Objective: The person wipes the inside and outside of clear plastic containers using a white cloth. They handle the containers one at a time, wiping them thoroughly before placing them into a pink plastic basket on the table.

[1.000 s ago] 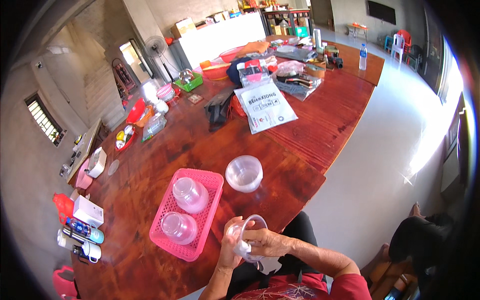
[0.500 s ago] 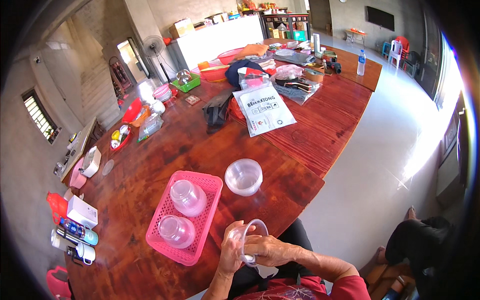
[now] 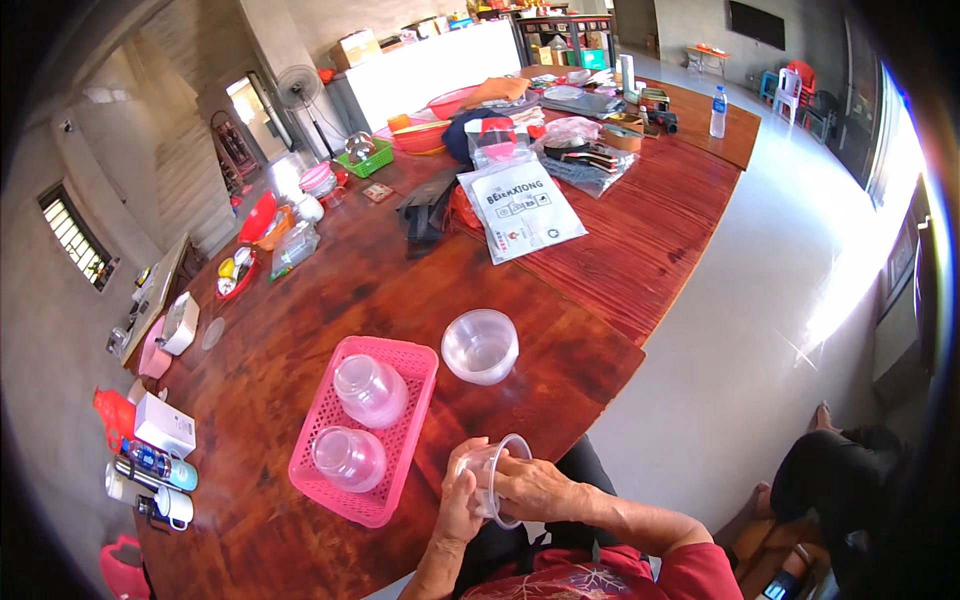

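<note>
Above my lap at the table edge, my left hand (image 3: 459, 500) is wrapped round the outside of a clear plastic cup (image 3: 482, 463). The cup lies tilted with its wide mouth toward the right. My right hand (image 3: 542, 490) has its fingers curled in at that mouth; the fingertips, and anything in them, are hidden. Left of my hands stands a pink perforated basket (image 3: 412, 432) holding two upside-down clear cups or stacks of cups, one farther (image 3: 370, 390) and one nearer (image 3: 349, 460). A translucent plastic bowl (image 3: 480, 346) stands upright just beyond my hands.
Farther along the wooden table (image 3: 330, 290) lie a white printed bag (image 3: 522, 210), a dark bag (image 3: 428, 208) and piled items. Mugs and bottles (image 3: 160, 480) stand at the left edge beside a white box (image 3: 164, 424). Another person's leg (image 3: 825, 490) shows at right.
My right fingers have shifted slightly within the cup's mouth, and a white bit by them no longer shows. Both hands keep at the cup. The whole view has shifted a little.
</note>
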A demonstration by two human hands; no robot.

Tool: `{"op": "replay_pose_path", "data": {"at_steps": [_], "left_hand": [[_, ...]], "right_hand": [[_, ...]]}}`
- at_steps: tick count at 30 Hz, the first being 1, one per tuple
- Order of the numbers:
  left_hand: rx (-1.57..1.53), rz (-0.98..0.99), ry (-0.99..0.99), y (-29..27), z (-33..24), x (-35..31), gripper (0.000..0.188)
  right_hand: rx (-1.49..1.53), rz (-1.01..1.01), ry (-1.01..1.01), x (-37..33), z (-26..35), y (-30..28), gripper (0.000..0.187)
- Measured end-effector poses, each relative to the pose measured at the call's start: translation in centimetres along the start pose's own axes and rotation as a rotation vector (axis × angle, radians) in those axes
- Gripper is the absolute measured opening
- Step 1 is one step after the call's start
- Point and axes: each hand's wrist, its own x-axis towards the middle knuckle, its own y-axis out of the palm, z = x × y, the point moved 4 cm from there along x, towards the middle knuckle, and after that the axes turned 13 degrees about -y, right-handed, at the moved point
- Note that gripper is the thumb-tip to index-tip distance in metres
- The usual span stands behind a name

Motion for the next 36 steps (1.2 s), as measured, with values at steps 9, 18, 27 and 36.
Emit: {"op": "replay_pose_path", "data": {"at_steps": [9, 18, 27, 36], "left_hand": [[-0.085, 0.025, 0.029, 1.6, -0.3, 0.8, 0.068], [0.212, -0.016, 0.109, 3.8, -1.1, 0.9, 0.076], [-0.113, 0.018, 0.007, 2.1, -1.4, 2.9, 0.076], [-0.129, -0.006, -0.011, 2.8, -0.3, 2.7, 0.071]], "right_hand": [[0.458, -0.434, 0.002, -0.9, 0.5, -3.5, 0.036], [0.091, -0.164, 0.092, -1.7, 0.3, -2.5, 0.031], [0.675, -0.082, -0.137, -3.7, 0.6, -6.3, 0.023], [-0.098, -0.396, -0.004, -1.9, 0.1, -7.0, 0.038]]}}
